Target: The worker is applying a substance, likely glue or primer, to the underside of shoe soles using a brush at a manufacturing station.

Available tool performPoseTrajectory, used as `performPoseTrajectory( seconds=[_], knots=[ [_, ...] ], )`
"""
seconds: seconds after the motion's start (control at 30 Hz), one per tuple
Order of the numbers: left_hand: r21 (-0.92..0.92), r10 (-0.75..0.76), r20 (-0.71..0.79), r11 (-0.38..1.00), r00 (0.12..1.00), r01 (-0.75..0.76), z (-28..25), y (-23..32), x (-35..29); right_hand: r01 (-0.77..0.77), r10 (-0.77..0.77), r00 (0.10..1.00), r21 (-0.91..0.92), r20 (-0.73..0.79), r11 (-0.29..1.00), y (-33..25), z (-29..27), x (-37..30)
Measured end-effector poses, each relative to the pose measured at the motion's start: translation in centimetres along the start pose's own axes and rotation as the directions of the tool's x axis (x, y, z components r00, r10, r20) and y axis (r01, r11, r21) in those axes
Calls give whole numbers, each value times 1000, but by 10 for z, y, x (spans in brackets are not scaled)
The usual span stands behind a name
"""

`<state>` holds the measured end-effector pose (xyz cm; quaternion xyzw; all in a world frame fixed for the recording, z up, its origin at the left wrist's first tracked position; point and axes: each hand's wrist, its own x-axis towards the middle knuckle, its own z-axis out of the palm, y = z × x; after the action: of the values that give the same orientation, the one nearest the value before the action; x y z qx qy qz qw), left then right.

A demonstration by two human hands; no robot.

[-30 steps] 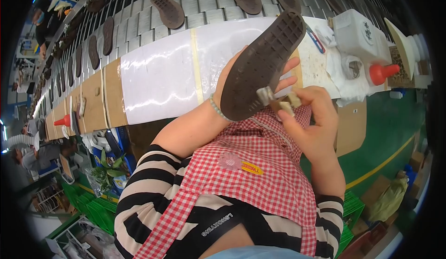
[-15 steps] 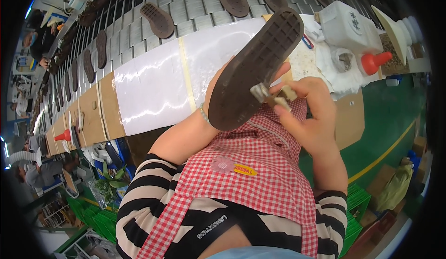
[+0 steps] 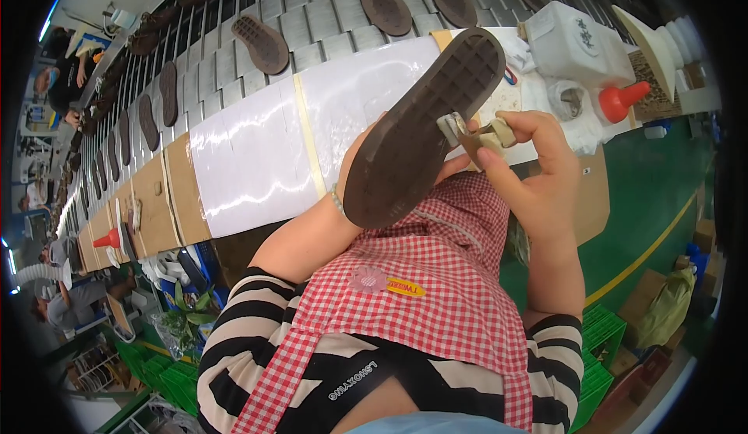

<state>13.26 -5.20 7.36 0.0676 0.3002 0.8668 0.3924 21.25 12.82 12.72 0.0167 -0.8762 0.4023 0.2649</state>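
Observation:
A dark brown shoe sole (image 3: 401, 149) is tilted up in front of me, its far half showing a grid of hollow cells and its near half smooth. My left hand (image 3: 348, 165) is closed around it from behind and mostly hidden by it; a few fingers show past its right edge. Between the thumb and fingers of my right hand (image 3: 545, 181) is a small brown strip with pale blocks (image 3: 471, 142). Its whitish end lies over the sole's right edge, near the middle; whether it touches cannot be made out.
Several soles lie on a slatted metal conveyor (image 3: 335, 13) beyond the white-covered bench (image 3: 249, 146). At the right are a white plastic jug (image 3: 576, 44), a red-capped bottle (image 3: 623, 101) and a clear cup (image 3: 569, 100). Green crates (image 3: 600, 348) stand below right.
My right hand has moved the pale-block strip up and slightly right along the sole's edge. The sole has dropped a little and shifted slightly left.

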Motion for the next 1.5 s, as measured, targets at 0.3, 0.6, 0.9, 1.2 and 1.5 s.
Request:
performPoseTrajectory(
  seconds=[0.3,0.6,0.9,1.2,1.5],
  knots=[
    [-612,-14,138,785,990,97,-55,21,-7,-124,122,980,1,-157,992,-4,2,12],
    [-454,271,-21,855,962,-251,-152,120,-44,-56,55,998,24,34,998,5,10,2],
    [376,654,-669,708,353,-598,-290,257,3,-115,105,983,54,152,992,-10,23,11],
    [441,941,-271,-65,202,895,-341,312,-39,-59,66,997,-163,36,985,-11,-22,-12],
    [337,617,-104,760,780,-556,-259,292,-49,-128,-69,970,-727,-234,675,45,-142,-20]
  ],
)
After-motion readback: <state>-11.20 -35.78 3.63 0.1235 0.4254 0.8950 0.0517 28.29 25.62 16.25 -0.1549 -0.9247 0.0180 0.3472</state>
